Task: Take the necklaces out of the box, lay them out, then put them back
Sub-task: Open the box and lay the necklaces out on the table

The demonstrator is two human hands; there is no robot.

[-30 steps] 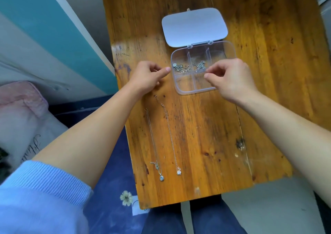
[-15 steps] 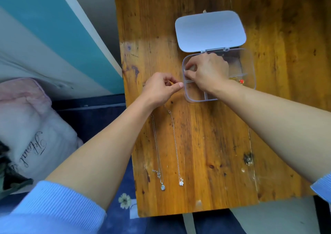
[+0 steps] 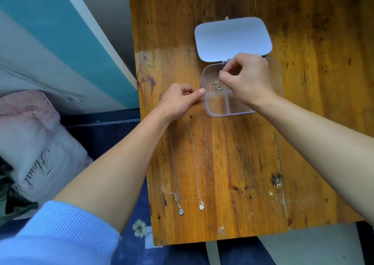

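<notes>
A clear plastic box with several compartments lies on the wooden table, its white lid folded open behind it. My right hand is over the box, fingertips pinched on a thin silver necklace whose chain still bunches in the far left compartment. My left hand rests curled at the box's left edge, thumb touching the rim. Two necklaces lie stretched out side by side below it: one with a blue pendant, one with a white flower pendant.
The table's left edge runs beside a teal and white wall. A pink pillow lies on dark blue bedding at the left. A dark knot marks the wood at the right. The table's near edge is just above my legs.
My right hand moved from the box's front right to its far left compartment and pinched a chain there, lifting one end. My left hand stayed at the box's left edge.
</notes>
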